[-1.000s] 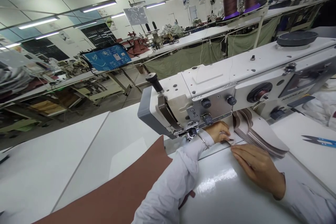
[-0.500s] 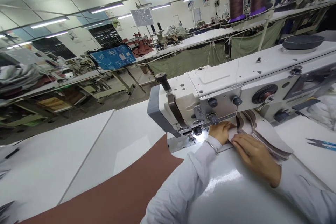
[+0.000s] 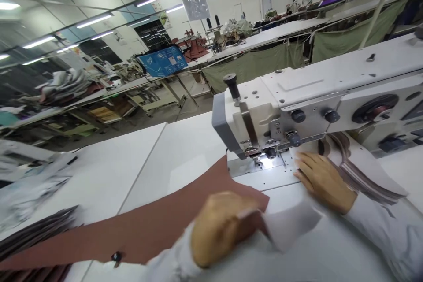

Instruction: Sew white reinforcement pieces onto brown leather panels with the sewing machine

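My left hand (image 3: 220, 225) is near the table's front edge, smeared by motion. Its fingers are closed on the edge of a white piece (image 3: 291, 225) that lies partly over the brown sheet (image 3: 148, 224). My right hand (image 3: 325, 180) lies flat with its fingers stretched out on the bed of the white sewing machine (image 3: 317, 92), just right of the lit needle area (image 3: 264, 158). It rests beside a stack of thin curved pieces (image 3: 366, 176) under the machine's arm and holds nothing.
The brown sheet runs left across the white table (image 3: 109, 167). A dark stack of pieces (image 3: 33, 233) lies at the lower left. Behind stand other work tables, a blue screen (image 3: 161, 61) and green cloth hanging from a bench (image 3: 257, 64).
My left hand has pulled back from under the machine head toward the front edge, bringing a white piece with it. My right hand stays by the stack. The view has swung left.
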`<state>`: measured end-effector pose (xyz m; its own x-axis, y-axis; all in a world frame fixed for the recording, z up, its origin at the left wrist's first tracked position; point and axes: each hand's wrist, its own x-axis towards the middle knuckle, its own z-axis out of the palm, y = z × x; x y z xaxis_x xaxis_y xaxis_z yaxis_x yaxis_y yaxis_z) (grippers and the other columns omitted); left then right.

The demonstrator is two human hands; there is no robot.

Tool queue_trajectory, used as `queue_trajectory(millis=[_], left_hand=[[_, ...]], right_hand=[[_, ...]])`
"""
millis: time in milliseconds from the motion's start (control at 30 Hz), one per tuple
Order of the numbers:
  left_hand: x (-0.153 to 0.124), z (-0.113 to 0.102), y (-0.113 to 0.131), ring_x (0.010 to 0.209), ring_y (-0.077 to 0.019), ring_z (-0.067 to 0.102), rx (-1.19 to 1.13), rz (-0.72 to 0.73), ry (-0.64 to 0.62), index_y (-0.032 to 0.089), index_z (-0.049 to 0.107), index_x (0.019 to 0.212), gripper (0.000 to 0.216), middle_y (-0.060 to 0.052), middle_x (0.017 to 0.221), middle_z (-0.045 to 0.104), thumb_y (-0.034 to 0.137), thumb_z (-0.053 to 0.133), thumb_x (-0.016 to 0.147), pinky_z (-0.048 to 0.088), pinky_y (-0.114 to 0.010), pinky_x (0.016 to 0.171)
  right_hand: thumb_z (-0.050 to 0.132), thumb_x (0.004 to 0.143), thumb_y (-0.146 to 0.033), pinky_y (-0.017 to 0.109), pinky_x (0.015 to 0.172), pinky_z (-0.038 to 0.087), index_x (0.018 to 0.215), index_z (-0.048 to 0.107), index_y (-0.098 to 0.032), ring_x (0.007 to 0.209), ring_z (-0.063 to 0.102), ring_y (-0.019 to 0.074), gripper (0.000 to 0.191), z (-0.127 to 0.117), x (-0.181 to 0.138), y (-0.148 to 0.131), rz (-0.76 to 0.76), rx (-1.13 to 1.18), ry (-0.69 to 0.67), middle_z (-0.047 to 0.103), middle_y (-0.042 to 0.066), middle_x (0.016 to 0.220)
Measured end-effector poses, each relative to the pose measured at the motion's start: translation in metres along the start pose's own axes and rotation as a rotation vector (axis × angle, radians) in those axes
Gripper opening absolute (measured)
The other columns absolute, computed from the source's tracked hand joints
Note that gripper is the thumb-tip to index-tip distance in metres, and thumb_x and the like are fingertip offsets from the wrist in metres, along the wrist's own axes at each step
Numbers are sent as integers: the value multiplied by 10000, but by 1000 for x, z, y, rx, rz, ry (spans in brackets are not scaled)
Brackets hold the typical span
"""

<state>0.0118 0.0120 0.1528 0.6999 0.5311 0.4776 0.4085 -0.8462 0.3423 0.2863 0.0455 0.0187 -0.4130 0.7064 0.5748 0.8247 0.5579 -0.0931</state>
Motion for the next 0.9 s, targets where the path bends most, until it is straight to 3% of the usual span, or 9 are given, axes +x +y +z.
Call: queue_trajectory(millis=[67,133,233,333,433,533,700,800,900], left_hand=[[-30,-51,-16,685,-106,640,478,-141,77,186,610,918,329,4,801,699,54,342,779,497,-206,623],[-59,-82,-30,658,-143,621,1012,-198,240,189,631,948,321,-4,782,689,70,417,740,471,-236,595],[-100,-69,-38,584,-153,574,1351,-228,347,185,638,1000,339,-8,679,658,76,511,705,427,-238,562],[-134,-2,-38,697,-160,592,1027,-260,221,185,619,1030,346,-44,795,668,69,439,758,462,-251,636],[-154,54,-49,944,-213,556,648,-379,107,186,572,1119,432,-95,1084,616,38,372,766,490,-346,760],[-153,62,-81,994,-221,523,466,-352,51,166,553,1147,461,-108,1132,589,16,352,760,488,-406,820],[-111,46,-139,991,-221,536,421,-165,15,140,574,1109,405,-119,1113,600,53,356,780,501,-423,846],[-82,68,-133,961,-197,564,372,-149,139,136,591,1057,366,-119,1065,616,50,359,787,526,-367,820],[-64,98,-101,955,-184,573,260,-163,218,141,596,1011,275,-119,1033,623,98,396,827,539,-326,798]], right_hand=[[485,883,-320,459,949,375,1153,509,-108,1183,398,283,344,0,1,-28,-150,66,-63,473,146,1251],[586,809,-435,474,986,343,1210,477,-108,1227,337,304,529,5,3,-58,-279,159,-167,426,140,1302],[663,668,-589,466,978,363,1218,482,-119,1236,309,324,746,19,8,-91,-356,234,-271,389,138,1333],[669,708,-507,430,908,428,1132,545,-95,1172,380,316,604,31,6,-105,-371,215,-248,451,154,1270],[565,805,-187,407,805,477,1132,545,-57,1063,469,298,352,31,-3,-111,-406,114,-213,498,175,1209],[402,809,-15,378,742,496,1120,553,-47,996,518,265,348,28,-9,-115,-398,73,-157,531,168,1173],[341,848,0,364,857,479,1017,607,-67,1064,512,223,322,35,6,-111,-366,134,37,596,119,1083],[356,867,-20,340,845,494,999,608,-69,1041,528,207,289,44,19,-101,-346,167,78,603,107,1068],[362,872,-29,359,865,487,1016,592,-55,1048,520,218,273,48,26,-96,-302,194,56,597,125,1054]])
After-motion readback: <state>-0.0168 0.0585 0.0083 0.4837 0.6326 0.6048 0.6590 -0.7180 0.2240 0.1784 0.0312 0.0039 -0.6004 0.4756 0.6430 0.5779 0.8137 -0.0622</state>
